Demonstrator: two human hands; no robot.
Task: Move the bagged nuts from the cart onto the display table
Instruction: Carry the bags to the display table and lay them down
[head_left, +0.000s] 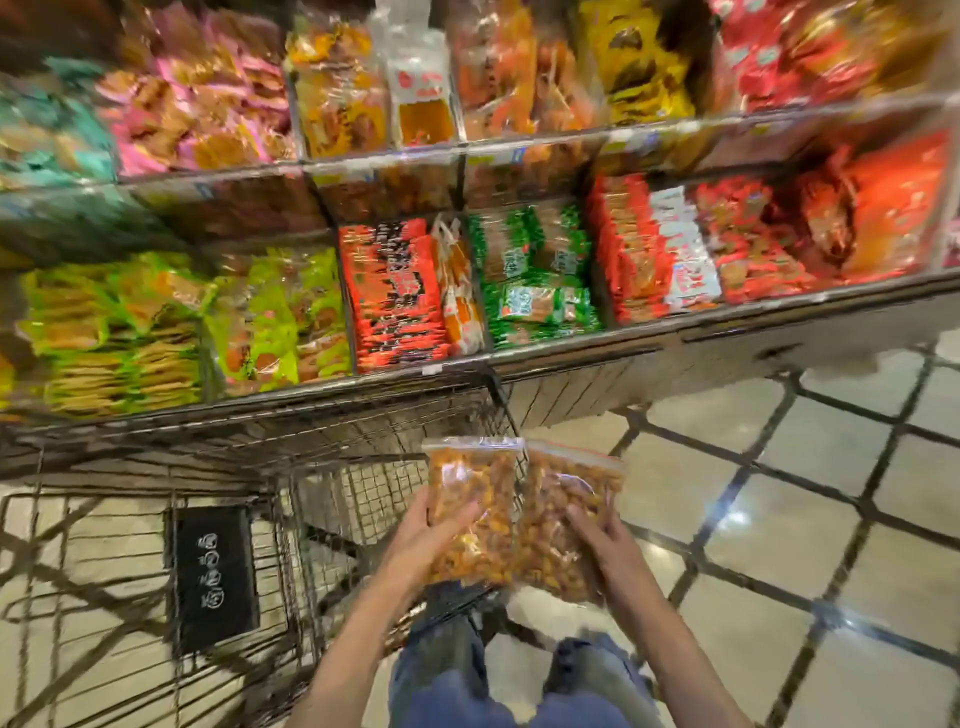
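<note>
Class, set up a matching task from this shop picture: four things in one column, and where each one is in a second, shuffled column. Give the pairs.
Things
1. Clear zip bag of orange nuts with white seal
2. Clear zip bag of brown nuts with red seal
3. Black sign with white characters
4. Green snack packets

Places
A. on the wire cart
B. in the right hand
C. on the display shelf
D. in the left hand

Pairs: 1-D, 2-B, 3-A, 4-C

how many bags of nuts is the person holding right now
2. One bag in the left hand, the other bag beside it in the right hand, above the cart's edge. More could be hidden behind them.
</note>
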